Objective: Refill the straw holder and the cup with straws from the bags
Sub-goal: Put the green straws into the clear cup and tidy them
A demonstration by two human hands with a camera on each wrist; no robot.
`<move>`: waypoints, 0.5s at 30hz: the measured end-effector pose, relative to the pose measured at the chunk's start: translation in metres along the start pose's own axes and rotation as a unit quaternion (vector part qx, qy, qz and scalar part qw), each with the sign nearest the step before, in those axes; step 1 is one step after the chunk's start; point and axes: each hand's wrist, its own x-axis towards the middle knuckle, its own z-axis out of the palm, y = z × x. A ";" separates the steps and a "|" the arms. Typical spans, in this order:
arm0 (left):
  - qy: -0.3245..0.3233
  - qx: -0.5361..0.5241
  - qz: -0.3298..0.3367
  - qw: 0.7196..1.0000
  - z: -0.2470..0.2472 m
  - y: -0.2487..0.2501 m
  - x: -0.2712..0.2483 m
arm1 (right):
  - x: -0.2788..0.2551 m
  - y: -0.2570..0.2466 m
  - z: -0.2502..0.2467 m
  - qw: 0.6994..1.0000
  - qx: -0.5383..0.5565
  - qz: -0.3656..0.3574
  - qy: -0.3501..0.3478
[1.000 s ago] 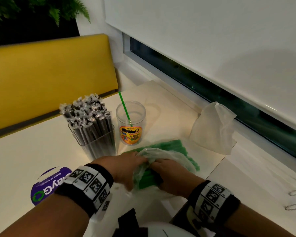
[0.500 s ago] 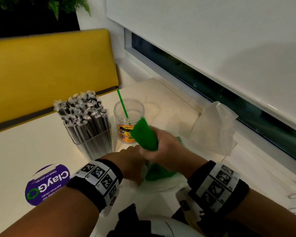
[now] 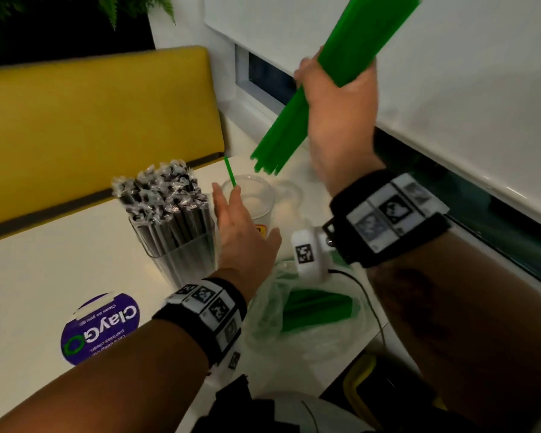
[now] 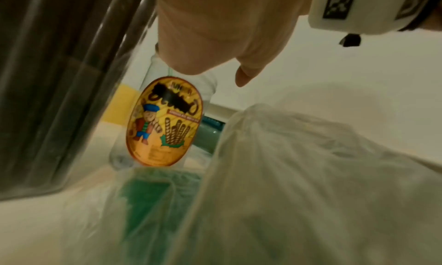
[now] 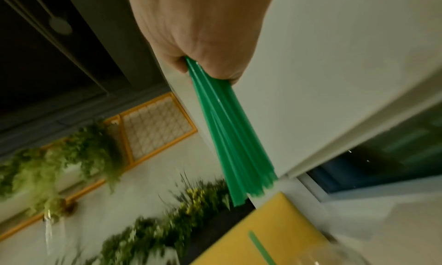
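Observation:
My right hand grips a bundle of green straws high above the table, lower ends pointing down at the clear cup; the right wrist view shows the same bundle of green straws fanning out from my fist. The cup holds one green straw and bears an orange label. My left hand reaches with straight fingers at the cup's near side. The clear straw holder left of the cup is packed with wrapped dark straws. A clear bag with more green straws lies near me.
A purple round sticker is on the white table at the left. A yellow bench back runs behind the table. A white window blind and sill are at the right. A black cable crosses the bag.
My right hand pulled a bundle of green straws out of the bag and raised it high above the cup. My left hand left the bag and moved forward to the cup.

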 end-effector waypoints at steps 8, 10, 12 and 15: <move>0.012 -0.085 -0.115 0.990 0.006 -0.007 0.014 | -0.033 0.095 0.014 0.979 -0.169 0.097 -0.060; 0.019 -0.088 -0.108 0.990 0.009 -0.008 0.014 | -0.042 0.116 0.006 0.953 -0.248 0.105 -0.139; 0.023 -0.079 -0.093 0.992 0.012 -0.011 0.014 | -0.046 0.129 -0.008 0.916 -0.336 0.096 -0.197; 0.012 -0.084 -0.075 0.994 0.012 -0.012 0.010 | -0.048 0.123 -0.033 0.909 -0.322 0.137 -0.225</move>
